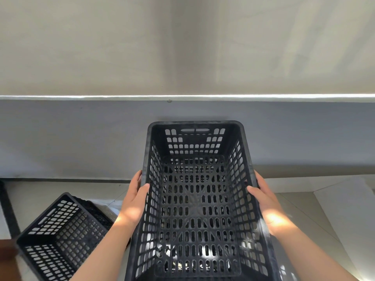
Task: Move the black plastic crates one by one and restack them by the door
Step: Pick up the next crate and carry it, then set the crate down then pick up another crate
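Crate (197,201) gripped by L hand (136,196) & R hand (263,197), 2nd crate (60,236) lower left

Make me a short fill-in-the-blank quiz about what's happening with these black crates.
1. The held crate is gripped by ____ hands.
2. Inside, that crate is ____.
3. The left hand grips the crate's ____ rim.
4. The second crate sits on the floor to the person's ____.

Answers: both; empty; left; left
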Demonstrator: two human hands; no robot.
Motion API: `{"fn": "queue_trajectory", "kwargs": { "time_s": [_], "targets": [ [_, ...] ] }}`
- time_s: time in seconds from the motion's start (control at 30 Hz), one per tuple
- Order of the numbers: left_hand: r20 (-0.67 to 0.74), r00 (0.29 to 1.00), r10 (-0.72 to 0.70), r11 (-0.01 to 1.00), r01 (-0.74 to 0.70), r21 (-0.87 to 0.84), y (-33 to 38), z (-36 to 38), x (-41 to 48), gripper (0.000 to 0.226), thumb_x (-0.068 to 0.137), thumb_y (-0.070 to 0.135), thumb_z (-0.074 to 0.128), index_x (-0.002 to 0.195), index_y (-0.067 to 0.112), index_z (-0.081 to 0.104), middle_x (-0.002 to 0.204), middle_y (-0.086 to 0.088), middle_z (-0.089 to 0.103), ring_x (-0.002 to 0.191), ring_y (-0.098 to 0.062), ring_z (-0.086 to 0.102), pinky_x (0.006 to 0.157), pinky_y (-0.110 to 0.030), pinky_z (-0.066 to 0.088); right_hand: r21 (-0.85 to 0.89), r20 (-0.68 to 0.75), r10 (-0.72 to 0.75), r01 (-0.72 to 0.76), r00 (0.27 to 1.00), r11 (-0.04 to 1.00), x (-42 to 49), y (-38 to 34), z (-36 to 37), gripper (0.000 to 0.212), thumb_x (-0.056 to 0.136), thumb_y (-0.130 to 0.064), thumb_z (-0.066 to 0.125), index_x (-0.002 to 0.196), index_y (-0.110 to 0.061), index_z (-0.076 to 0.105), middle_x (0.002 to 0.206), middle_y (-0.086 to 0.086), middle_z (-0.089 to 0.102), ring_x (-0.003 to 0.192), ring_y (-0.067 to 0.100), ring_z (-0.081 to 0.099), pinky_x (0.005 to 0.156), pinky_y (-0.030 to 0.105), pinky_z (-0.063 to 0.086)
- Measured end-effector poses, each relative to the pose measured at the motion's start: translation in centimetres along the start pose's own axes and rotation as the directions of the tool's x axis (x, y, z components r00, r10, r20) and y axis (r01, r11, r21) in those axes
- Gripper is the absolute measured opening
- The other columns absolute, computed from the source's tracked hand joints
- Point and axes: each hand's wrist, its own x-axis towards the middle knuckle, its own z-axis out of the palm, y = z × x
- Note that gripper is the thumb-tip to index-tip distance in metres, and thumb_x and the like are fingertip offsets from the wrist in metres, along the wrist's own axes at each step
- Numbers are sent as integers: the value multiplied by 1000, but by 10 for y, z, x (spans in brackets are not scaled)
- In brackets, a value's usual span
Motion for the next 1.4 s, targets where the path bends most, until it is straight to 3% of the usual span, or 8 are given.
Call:
{"fn": "queue_trajectory", "kwargs": {
  "time_s": [0.17,0.33,0.47,0.7,0.83,0.97,1.33,1.4],
  "targets": [
    [7,999,34,999,-34,34,-1,-6,-9,61,99,27,56,154,39,31,158,12,40,145,-17,39,121,-46,29,-64,12,-12,13,1000,998,-14,-7,-2,68,101,-27,60,161,-43,32,164,-15,42,150,18,43,123,53,36],
    [91,992,85,953,-108,284,-1,0,-29,79,102,21,54,160,43,5,154,29,16,141,3,17,117,-24,14,-335,60,-44,62,997,940,-27,-14,8,88,105,-15,57,167,-37,0,174,-19,6,161,13,11,127,37,14],
    [88,991,101,927,-125,354,-1,1,-26,84,101,23,55,160,42,-1,154,30,11,140,4,14,116,-24,12,-435,48,-78,91,996,896,-27,-10,10,92,105,-14,56,166,-37,-7,173,-22,-4,161,8,4,124,29,10],
    [87,990,108,926,-132,355,-4,-1,-23,83,101,25,56,160,42,1,156,30,12,143,2,15,118,-26,14,-384,23,-62,66,998,921,-26,-12,11,93,103,-10,59,167,-38,-2,174,-19,6,161,12,8,127,38,13],
    [-5,992,127,948,-120,294,0,-3,-35,73,100,25,59,160,34,19,163,12,28,150,-11,26,119,-29,22,-314,10,-58,58,998,948,-32,-21,8,87,103,-8,60,168,-33,8,175,-13,13,161,15,14,128,41,16],
    [-128,986,110,966,-75,248,27,-9,-59,63,100,28,57,156,37,30,151,-6,50,133,-19,48,102,-30,36,-301,57,-124,136,991,944,-42,-53,11,78,104,-10,59,166,-34,18,176,-11,16,161,16,18,130,45,19],
    [-392,909,145,982,-181,-57,88,-94,-154,42,104,17,51,144,29,51,140,6,57,117,1,53,104,-28,34,-237,316,-221,302,923,923,-73,-145,74,60,107,-19,55,159,-44,36,170,-9,33,156,23,32,123,50,29],
    [-436,888,147,979,-195,-67,79,-118,-173,42,104,16,50,144,29,51,141,7,57,124,-5,54,109,-31,36,-234,385,-248,354,889,906,-87,-149,96,59,107,-21,54,158,-43,36,170,-10,33,156,22,31,123,49,28]
  ]
}}
